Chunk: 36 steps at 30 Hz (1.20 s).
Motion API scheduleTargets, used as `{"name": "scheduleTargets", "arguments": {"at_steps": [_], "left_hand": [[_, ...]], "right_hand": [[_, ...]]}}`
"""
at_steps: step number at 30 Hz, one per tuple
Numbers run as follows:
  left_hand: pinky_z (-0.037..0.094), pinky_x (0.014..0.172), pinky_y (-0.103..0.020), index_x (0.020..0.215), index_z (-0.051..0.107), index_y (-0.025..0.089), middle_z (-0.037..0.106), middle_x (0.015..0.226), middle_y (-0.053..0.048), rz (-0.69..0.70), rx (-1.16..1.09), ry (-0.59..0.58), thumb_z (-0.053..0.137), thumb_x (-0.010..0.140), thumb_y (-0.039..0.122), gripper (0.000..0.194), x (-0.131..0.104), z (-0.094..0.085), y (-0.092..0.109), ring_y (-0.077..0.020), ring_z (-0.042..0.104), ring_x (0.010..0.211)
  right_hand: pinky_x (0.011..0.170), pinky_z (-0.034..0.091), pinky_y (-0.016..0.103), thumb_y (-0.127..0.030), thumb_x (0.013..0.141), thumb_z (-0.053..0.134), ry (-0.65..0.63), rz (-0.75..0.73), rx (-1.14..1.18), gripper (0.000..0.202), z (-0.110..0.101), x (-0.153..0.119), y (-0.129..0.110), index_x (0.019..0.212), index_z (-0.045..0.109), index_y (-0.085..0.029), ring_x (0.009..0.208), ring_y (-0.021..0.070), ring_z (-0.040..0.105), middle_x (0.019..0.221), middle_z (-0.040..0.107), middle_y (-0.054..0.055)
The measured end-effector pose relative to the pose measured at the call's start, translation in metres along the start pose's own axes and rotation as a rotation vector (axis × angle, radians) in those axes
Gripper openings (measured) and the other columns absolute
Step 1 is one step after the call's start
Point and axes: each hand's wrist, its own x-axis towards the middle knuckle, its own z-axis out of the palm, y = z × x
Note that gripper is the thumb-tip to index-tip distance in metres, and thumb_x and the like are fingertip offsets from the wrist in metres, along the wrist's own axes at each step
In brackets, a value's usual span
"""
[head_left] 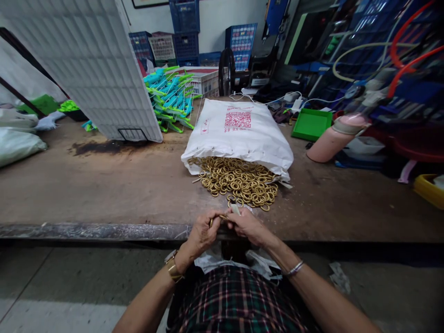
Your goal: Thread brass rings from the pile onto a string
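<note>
A white sack point(239, 132) with red print lies on the table, its mouth toward me. Gold-coloured rings point(239, 181) spill from it in a heap near the front edge. Just below the heap my two hands meet. My left hand point(204, 230) is closed in a pinch on a gold ring point(223, 216). Beside it, my right hand point(248, 225) is closed around a small tool with a pale handle point(235, 209), its dark end pointing at the rings. The fingertips partly hide the ring and the tool's lower part.
The wooden table point(138, 194) spans the view. A ribbed white panel point(100, 69) stands at the left, with green and blue plastic pieces point(171, 99) behind it. On the right are a green tray point(312, 124) and a pink bottle point(335, 138). A fan point(226, 71) stands behind.
</note>
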Motion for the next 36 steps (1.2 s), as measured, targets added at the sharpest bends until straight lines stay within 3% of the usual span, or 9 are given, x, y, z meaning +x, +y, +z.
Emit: {"name": "scheduleTargets", "arguments": {"at_steps": [3, 7, 14, 22, 31, 36], "left_hand": [[0.041, 0.064, -0.022, 0.087, 0.063, 0.015, 0.063, 0.074, -0.002, -0.091, 0.010, 0.015, 0.043, 0.082, 0.019, 0.020, -0.002, -0.001, 0.001, -0.0122, 0.055, 0.066], [0.037, 0.059, -0.021, 0.083, 0.062, 0.015, 0.060, 0.067, 0.000, -0.144, -0.032, 0.025, 0.043, 0.081, 0.019, 0.020, -0.003, 0.000, 0.006, -0.0103, 0.049, 0.060], [0.037, 0.058, -0.020, 0.071, 0.059, 0.014, 0.057, 0.062, 0.001, -0.211, -0.174, 0.021, 0.045, 0.079, 0.021, 0.018, -0.002, 0.003, 0.014, -0.0092, 0.047, 0.058], [0.029, 0.038, -0.016, 0.076, 0.056, 0.014, 0.048, 0.054, 0.004, -0.593, -0.551, -0.073, 0.054, 0.074, 0.043, 0.029, -0.002, 0.001, 0.016, -0.0056, 0.041, 0.042], [0.024, 0.034, -0.013, 0.076, 0.051, 0.015, 0.049, 0.057, 0.004, -0.640, -0.876, -0.116, 0.060, 0.071, 0.046, 0.032, -0.003, 0.001, 0.012, -0.0042, 0.043, 0.042], [0.026, 0.034, -0.013, 0.076, 0.049, 0.015, 0.049, 0.059, 0.004, -0.623, -0.909, -0.114, 0.060, 0.072, 0.044, 0.032, -0.004, 0.002, 0.012, -0.0044, 0.044, 0.043]], "right_hand": [[0.033, 0.018, 0.018, -0.038, 0.075, 0.045, 0.067, -0.113, -0.103, 0.019, 0.002, 0.002, 0.000, 0.078, 0.049, -0.019, 0.032, 0.0033, 0.024, 0.050, 0.047, -0.008], [0.046, 0.030, 0.020, -0.041, 0.077, 0.045, 0.155, -0.290, -0.373, 0.028, 0.004, 0.002, -0.002, 0.062, 0.047, -0.018, 0.046, 0.0067, 0.038, 0.051, 0.047, -0.005], [0.050, 0.030, 0.021, -0.037, 0.076, 0.046, 0.210, -0.325, -0.529, 0.027, 0.009, 0.008, 0.001, 0.058, 0.046, -0.019, 0.052, 0.0092, 0.042, 0.052, 0.049, -0.004], [0.049, 0.031, 0.021, -0.034, 0.077, 0.042, 0.195, -0.272, -0.454, 0.028, 0.008, 0.009, 0.001, 0.055, 0.047, -0.018, 0.049, 0.0087, 0.042, 0.049, 0.048, -0.004], [0.046, 0.030, 0.021, -0.034, 0.077, 0.043, 0.165, -0.237, -0.325, 0.027, 0.009, 0.010, 0.001, 0.056, 0.047, -0.019, 0.045, 0.0081, 0.038, 0.048, 0.047, -0.004], [0.046, 0.030, 0.021, -0.033, 0.077, 0.042, 0.165, -0.262, -0.337, 0.026, 0.011, 0.008, -0.001, 0.056, 0.046, -0.019, 0.047, 0.0084, 0.038, 0.049, 0.046, -0.004]]}}
